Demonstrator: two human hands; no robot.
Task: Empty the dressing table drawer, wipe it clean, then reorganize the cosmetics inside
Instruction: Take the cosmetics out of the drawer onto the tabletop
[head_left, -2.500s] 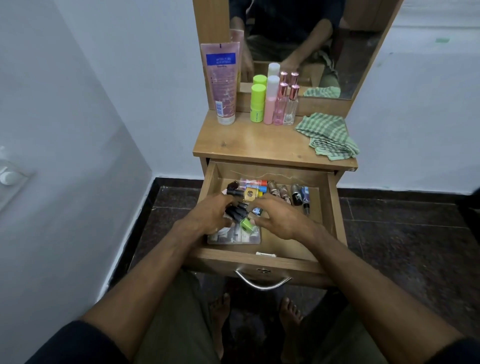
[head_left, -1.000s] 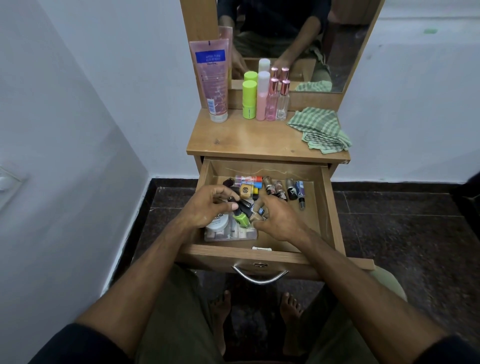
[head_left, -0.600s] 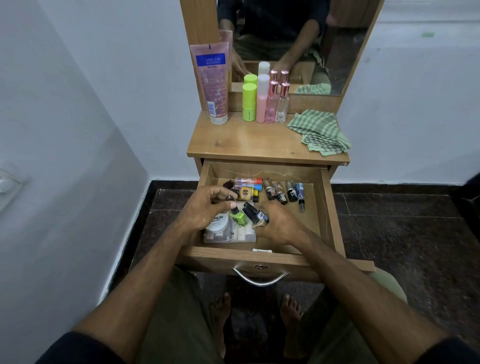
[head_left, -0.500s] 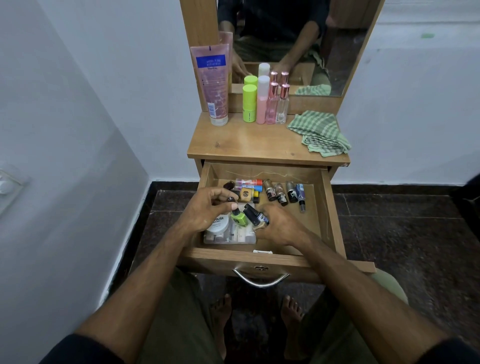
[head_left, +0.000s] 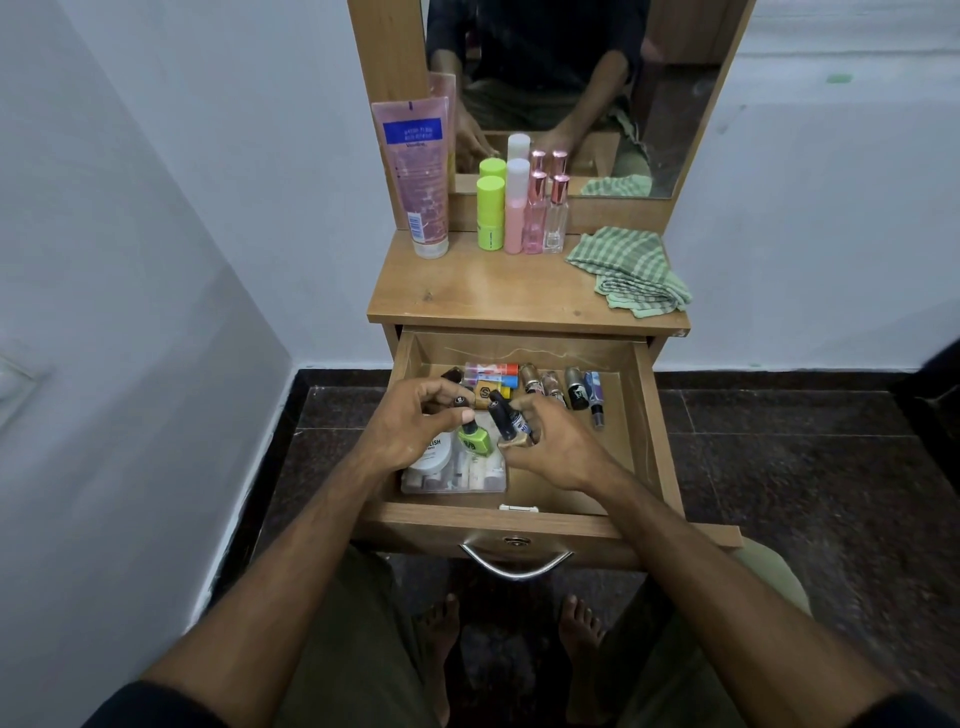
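The left hand pinches a green nail-polish bottle by its cap; the right hand grips 2 dark-capped bottles. Both hover over the open drawer, above a clear case at its front-left corner.

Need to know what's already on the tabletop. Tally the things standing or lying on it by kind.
Pink tube: 1
Green-capped stick: 1
Pink bottle with white cap: 1
Clear bottles with rose-gold caps: 2
Green checked cloth: 1
Total: 6

Home bedroom: mirrored dressing table
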